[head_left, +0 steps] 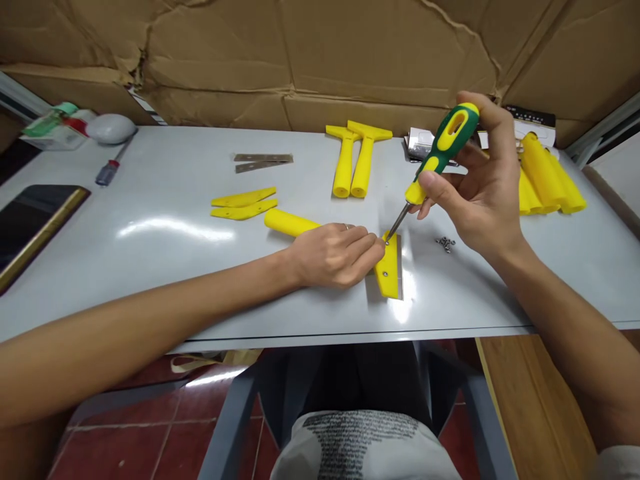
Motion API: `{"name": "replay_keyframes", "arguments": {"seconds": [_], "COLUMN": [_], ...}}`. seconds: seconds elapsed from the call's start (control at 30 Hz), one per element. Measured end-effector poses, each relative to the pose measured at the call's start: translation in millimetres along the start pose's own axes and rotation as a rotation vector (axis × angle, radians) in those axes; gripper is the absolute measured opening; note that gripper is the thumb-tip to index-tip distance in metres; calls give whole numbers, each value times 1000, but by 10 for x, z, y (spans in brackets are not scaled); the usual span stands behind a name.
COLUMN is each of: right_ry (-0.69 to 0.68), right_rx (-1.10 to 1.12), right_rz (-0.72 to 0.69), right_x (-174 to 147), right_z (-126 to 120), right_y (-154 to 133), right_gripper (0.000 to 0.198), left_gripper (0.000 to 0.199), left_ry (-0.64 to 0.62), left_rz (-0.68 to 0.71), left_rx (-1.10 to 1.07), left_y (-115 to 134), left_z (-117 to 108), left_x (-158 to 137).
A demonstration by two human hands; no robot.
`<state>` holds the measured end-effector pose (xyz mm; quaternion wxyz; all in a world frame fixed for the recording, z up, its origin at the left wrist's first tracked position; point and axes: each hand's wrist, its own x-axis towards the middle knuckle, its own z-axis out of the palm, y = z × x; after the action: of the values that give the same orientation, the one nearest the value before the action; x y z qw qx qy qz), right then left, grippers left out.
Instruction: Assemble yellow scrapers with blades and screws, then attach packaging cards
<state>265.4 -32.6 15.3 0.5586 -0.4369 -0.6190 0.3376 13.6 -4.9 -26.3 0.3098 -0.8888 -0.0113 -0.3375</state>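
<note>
My left hand (340,257) is wrapped round a yellow scraper (389,283) lying on the table, its handle sticking out to the left. A metal blade (400,267) shows along the right edge of the scraper's head, and two screws sit in the yellow face. In my right hand (480,187) is a green and yellow screwdriver (443,150), tilted, its tip at the upper screw (387,243). Loose screws (445,244) lie in a small pile to the right of the scraper.
Two yellow scraper bodies (367,160) lie at the back, near loose blades (263,162) and yellow cover plates (244,203). More yellow handles (550,177) are piled at right. A phone (40,227), a small screwdriver (109,171) and a white mouse (111,128) are at left; cardboard (325,60) stands behind.
</note>
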Motion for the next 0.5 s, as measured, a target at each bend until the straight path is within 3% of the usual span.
{"name": "replay_keyframes", "arguments": {"seconds": [0.3,0.5], "right_ry": [-55,14], "right_rx": [-70,-49], "right_rz": [-41,-41], "right_x": [-34,-73], "right_z": [25,25], "right_y": [5,-47], "right_gripper": [94,89], "left_gripper": [38,35], "left_ry": [-27,-24], "left_rz": [-2,-24], "left_rx": [-8,-37], "left_y": [23,8], "left_z": [17,8], "left_x": [-2,-11]}}
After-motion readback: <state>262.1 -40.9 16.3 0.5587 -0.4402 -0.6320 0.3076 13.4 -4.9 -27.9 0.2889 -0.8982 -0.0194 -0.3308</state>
